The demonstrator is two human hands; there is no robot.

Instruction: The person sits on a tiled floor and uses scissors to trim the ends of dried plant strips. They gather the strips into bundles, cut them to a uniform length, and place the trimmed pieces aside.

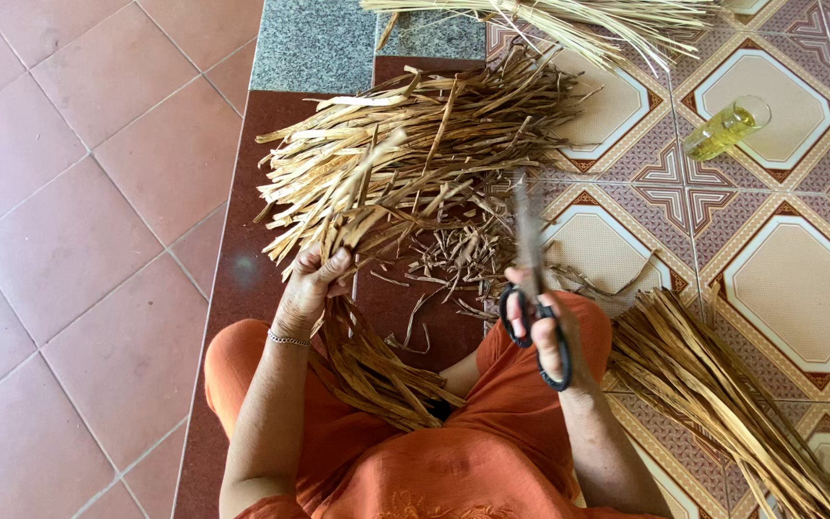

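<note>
Glass of yellow liquid on floor tiles

**Bundle of dried strips and scissors under inspection**

We find a bundle of dried strips, tan and flat, gripped near its middle. Its upper ends splay out in a ragged fan, pointing away from us and to the right; its darker lower ends hang down across the orange-clad lap. The strips look stiff, uneven in length and frayed at the tips.

We also note a pair of scissors with black loop handles and long grey blades. The blades point up and away, blurred, so we cannot tell if they stand apart. The scissors sit just right of the bundle, not touching it.
</note>
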